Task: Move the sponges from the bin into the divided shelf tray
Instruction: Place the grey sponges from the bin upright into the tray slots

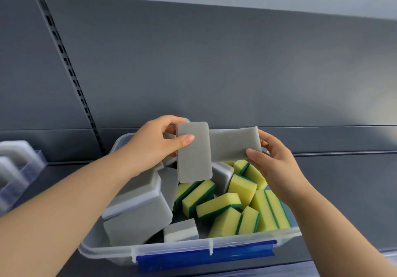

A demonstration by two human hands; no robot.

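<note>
A clear plastic bin point(103, 253) with a blue front latch sits on the grey shelf and holds several grey-and-white sponges point(137, 218) on its left side and several yellow-and-green sponges point(219, 204) on its right. Above the bin, my left hand point(154, 141) grips a grey sponge point(194, 154) held upright. My right hand point(272, 158) pinches a second grey sponge point(234, 145) lying crosswise behind the first. At the far left edge stands the clear divided tray point(36, 158) with grey-and-white sponges point(12, 154) in it.
The dark grey back panel point(214, 72) of the shelving rises behind the bin, with a slotted upright rail point(64, 57) at the left. The grey shelf surface point(343, 190) runs on to the right of the bin.
</note>
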